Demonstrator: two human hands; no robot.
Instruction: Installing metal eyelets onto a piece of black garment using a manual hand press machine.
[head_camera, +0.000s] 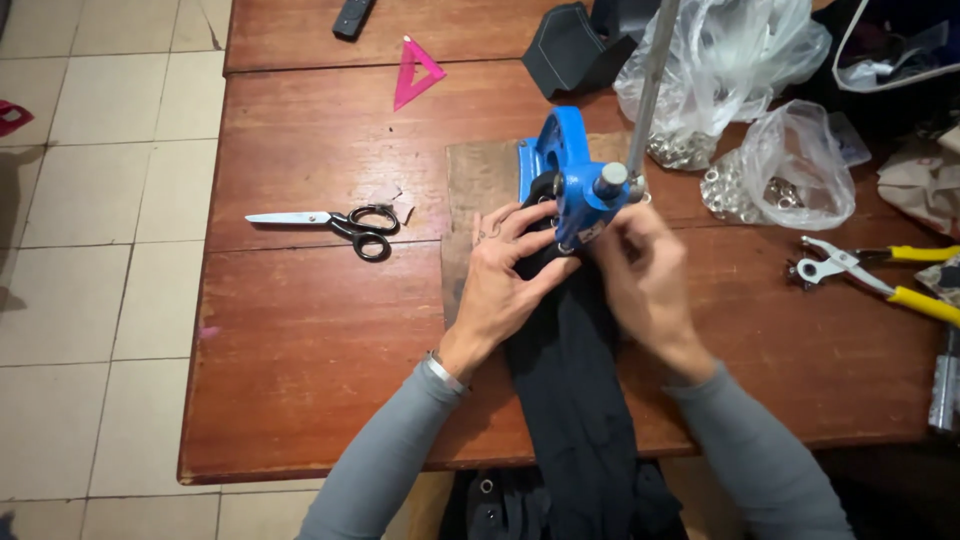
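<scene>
Black fabric strip (572, 400) pinched by left hand (505, 285) and right hand (645, 275) fingers under blue press (572, 175) on bench (310, 330).

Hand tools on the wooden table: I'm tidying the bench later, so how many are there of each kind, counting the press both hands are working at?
Blue cast-metal hand press: 1
Black-handled steel scissors: 1
Yellow-handled punch pliers: 1
Pink plastic triangle ruler: 1
Total: 4
The left hand and right hand pin black fabric under the press.
</scene>
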